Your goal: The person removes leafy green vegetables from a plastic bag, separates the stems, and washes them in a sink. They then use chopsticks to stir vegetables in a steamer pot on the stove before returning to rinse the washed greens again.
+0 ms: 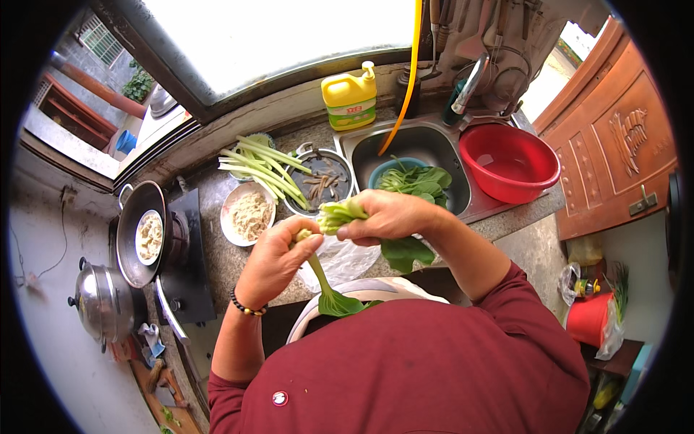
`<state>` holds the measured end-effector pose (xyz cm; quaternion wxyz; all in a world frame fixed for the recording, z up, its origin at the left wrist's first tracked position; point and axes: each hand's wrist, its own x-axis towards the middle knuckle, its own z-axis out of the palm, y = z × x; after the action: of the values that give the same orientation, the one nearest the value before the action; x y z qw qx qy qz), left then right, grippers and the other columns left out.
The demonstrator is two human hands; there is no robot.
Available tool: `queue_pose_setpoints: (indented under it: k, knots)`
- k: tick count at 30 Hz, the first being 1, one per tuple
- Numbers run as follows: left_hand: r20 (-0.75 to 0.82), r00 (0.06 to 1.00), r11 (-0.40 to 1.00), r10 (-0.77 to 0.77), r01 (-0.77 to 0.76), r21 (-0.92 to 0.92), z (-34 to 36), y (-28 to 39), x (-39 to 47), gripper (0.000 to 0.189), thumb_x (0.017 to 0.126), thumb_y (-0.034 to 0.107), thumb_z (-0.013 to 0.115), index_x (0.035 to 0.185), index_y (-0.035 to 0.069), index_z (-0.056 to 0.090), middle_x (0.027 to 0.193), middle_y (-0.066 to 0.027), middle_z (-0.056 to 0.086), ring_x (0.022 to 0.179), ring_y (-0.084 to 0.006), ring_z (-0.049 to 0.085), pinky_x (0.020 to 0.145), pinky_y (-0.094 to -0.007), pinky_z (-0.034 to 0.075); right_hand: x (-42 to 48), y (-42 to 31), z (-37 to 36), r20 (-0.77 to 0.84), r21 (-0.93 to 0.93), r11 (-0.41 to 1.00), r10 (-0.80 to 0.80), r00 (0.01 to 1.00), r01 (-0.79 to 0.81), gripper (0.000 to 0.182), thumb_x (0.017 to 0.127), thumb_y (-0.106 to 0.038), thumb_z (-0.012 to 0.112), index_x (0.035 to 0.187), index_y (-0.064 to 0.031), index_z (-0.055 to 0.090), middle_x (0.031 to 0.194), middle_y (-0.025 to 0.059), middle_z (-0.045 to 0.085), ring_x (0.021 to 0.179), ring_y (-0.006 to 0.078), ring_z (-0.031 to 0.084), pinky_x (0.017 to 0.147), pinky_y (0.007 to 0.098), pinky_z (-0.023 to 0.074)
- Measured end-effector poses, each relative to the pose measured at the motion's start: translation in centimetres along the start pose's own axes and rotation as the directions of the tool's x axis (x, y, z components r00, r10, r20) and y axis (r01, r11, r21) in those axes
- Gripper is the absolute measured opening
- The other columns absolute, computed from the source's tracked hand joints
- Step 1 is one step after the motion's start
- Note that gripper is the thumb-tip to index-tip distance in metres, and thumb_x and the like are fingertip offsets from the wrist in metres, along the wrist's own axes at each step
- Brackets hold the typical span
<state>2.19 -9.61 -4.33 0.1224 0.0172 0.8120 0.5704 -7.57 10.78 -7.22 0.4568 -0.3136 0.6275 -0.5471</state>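
Note:
My left hand [276,257] pinches the pale base of a bok choy piece [321,275], whose green leaf hangs down in front of my shirt. Close beside it, my right hand [387,217] grips a bunch of leafy green stalks [340,215]; their cut ends point left and a broad leaf droops below the palm. The two hands almost meet over a clear plastic bag [347,257] on the counter. Behind my right hand, a teal basin [375,176] with leafy greens [420,183] sits in the steel sink [452,157]. Under my hands shows the rim of a pale container [303,320].
Left of the sink are a pot of water with dark strips [325,182], long pale green stalks [265,165] and a bowl of shredded food [248,213]. A wok [128,238] holding a plate rests on the stove [190,271]. A red basin [509,163] stands right.

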Motion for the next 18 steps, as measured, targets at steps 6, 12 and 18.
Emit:
queue_pose_setpoints:
  k: [6, 12, 18]
  knots:
    - [-0.117, 0.964, 0.817, 0.239, -0.134, 0.561, 2.2, 0.0, 0.2, 0.015, 0.085, 0.013, 0.054, 0.082, -0.001, 0.049, 0.066, -0.0208, 0.058, 0.061, -0.0373, 0.058, 0.055, -0.0434, 0.046, -0.1, 0.0, 2.4, -0.24, -0.418, 0.901, -0.232, 0.943, 0.115, 0.023, 0.084, -0.021, 0.056, 0.082, 0.0016, 0.059, 0.069, 0.015, 0.061, 0.066, 0.0269, 0.06, 0.063, 0.037, 0.0467]
    - [-0.099, 0.974, 0.74, 0.205, -0.088, 0.667, 3.9, -0.4, 0.3, 0.012, 0.085, 0.009, 0.048, 0.082, -0.003, 0.048, 0.068, -0.0237, 0.055, 0.067, -0.0411, 0.056, 0.06, -0.0454, 0.044, -1.2, -0.9, 1.6, -0.179, -0.542, 0.837, -0.211, 0.961, 0.083, 0.019, 0.082, -0.019, 0.056, 0.087, -0.0012, 0.061, 0.079, 0.0219, 0.061, 0.078, 0.0389, 0.06, 0.068, 0.0422, 0.0463]
    - [-0.018, 0.984, 0.899, 0.179, -0.156, 0.409, 4.3, -0.2, 0.5, 0.012, 0.085, 0.009, 0.046, 0.081, -0.003, 0.046, 0.067, -0.0266, 0.054, 0.066, -0.0446, 0.054, 0.059, -0.0482, 0.043, -1.0, 0.3, -1.2, 0.171, -0.017, 1.0, -0.021, 0.985, 0.024, 0.014, 0.085, -0.014, 0.057, 0.077, -0.0029, 0.057, 0.058, -0.0014, 0.049, 0.051, 0.0074, 0.044, 0.048, 0.0239, 0.0358]
